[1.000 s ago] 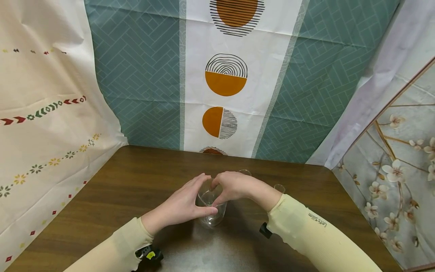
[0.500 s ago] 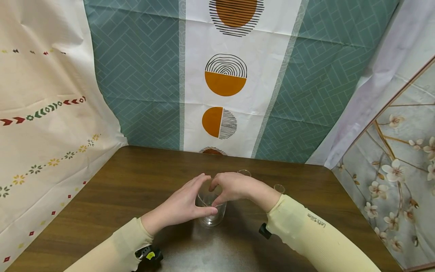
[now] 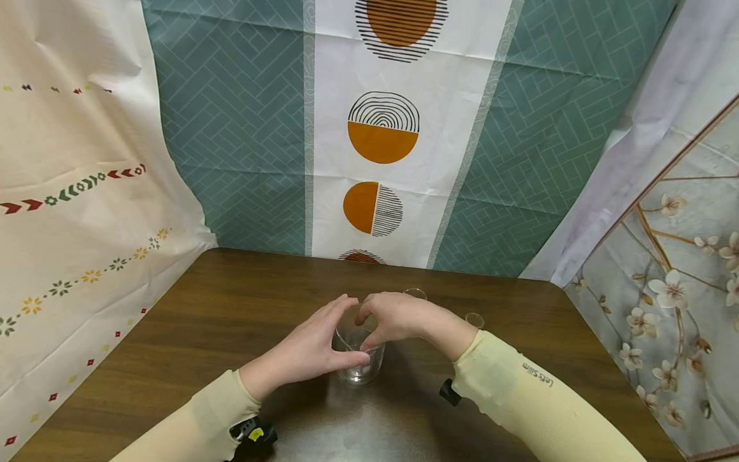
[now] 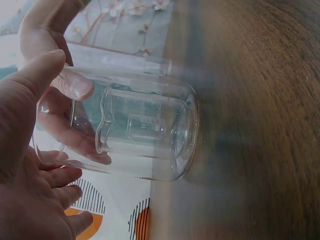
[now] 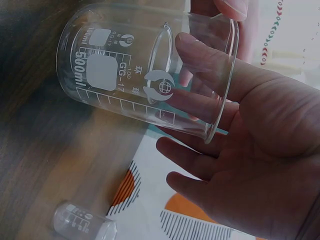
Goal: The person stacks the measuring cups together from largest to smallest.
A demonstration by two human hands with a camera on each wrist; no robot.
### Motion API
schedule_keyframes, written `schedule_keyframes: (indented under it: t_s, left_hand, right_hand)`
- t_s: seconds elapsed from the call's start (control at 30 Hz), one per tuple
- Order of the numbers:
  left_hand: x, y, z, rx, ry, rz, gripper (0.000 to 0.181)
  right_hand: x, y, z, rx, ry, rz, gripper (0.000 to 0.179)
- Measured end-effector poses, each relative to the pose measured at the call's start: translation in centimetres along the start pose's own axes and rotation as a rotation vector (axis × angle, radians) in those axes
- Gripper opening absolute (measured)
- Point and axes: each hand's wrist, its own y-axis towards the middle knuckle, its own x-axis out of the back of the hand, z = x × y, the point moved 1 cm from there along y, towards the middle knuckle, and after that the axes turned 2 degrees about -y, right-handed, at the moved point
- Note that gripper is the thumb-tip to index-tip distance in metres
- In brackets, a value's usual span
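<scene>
Moved since the earlier frame: next to nothing; both hands hold their places. Left hand (image 3: pixel 306 346): thumb and fingers round the large beaker (image 5: pixel 135 75), which stands on the table (image 3: pixel 260 282), six o'clock in the head view. Right hand (image 3: pixel 395 316): spread wide in its mouth, about the small beaker (image 4: pixel 145 120) inside. Risk, we judge: chipped glass, should crowded fingers knock the walls together. Unclear: whether we see right-hand contact with the small beaker. Mostly hidden: one glass (image 3: pixel 416 293) towards one o'clock, another glass (image 3: pixel 475 320) past two.
</scene>
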Motion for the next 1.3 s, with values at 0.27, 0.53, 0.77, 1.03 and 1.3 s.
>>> schedule_keyframes:
  t_s: [0.27,0.53,0.77,1.03,1.3]
  left_hand:
    - [0.0,-0.1,0.0,0.008,-0.004,0.004,0.105]
    - [0.1,-0.2,0.0,0.008,-0.006,0.005,0.104]
    - [0.1,0.0,0.0,0.012,-0.008,0.015,0.103]
    - [0.2,0.1,0.0,0.016,-0.003,0.020,0.103]
    - [0.2,0.1,0.0,0.012,0.002,0.019,0.105]
  right_hand:
    - [0.0,0.1,-0.1,0.008,0.019,0.007,0.042]
    - [-0.1,-0.1,-0.5,0.038,0.065,-0.005,0.041]
    - [0.3,-0.9,-0.7,0.054,0.078,-0.047,0.044]
    - [0.9,-2.2,-1.1,0.051,0.085,-0.110,0.042]
    - [0.9,-3.2,-1.7,0.080,0.080,-0.181,0.040]
